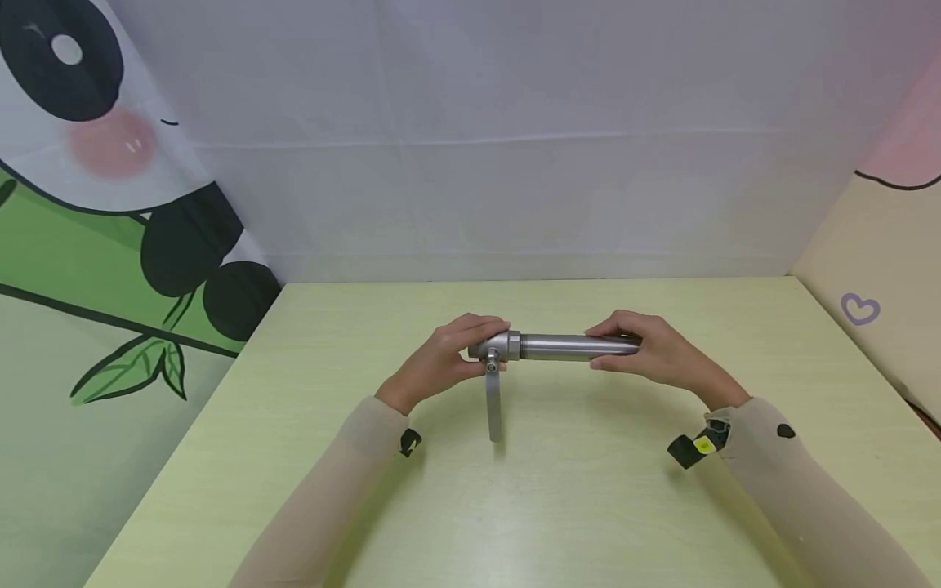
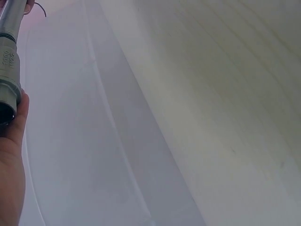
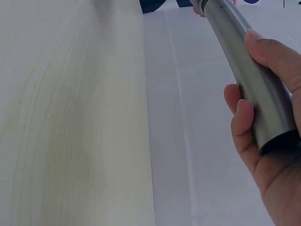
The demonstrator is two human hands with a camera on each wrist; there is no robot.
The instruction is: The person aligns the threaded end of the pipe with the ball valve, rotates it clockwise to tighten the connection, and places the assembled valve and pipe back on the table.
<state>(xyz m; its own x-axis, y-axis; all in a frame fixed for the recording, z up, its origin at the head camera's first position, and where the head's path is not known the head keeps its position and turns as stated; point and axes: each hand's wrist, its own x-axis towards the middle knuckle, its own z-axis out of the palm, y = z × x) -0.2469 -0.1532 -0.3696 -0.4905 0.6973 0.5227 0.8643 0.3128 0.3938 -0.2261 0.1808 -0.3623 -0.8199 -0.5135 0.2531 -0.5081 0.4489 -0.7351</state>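
Observation:
A metal ball valve [image 1: 503, 346] with a flat lever handle [image 1: 493, 408] is joined to a steel pipe [image 1: 559, 347], and the two lie level in one line above the table. My left hand [image 1: 448, 353] grips the valve body, its fingers over the top and thumb below. Around the pipe's far right end curl the fingers of my right hand [image 1: 654, 351]. The lever hangs down toward me. In the left wrist view the valve's open bore faces the palm, with raised lettering on the valve body [image 2: 9, 61]. The right wrist view shows the pipe's open end [image 3: 280, 141] against my palm.
A pale wooden table [image 1: 470, 506] spreads under both arms. Behind it rises a whitish cloth wall [image 1: 515, 204]. Printed cartoon panels stand at the left [image 1: 147, 269] and right [image 1: 867, 269]. Each wrist wears a small black camera [image 1: 687, 451].

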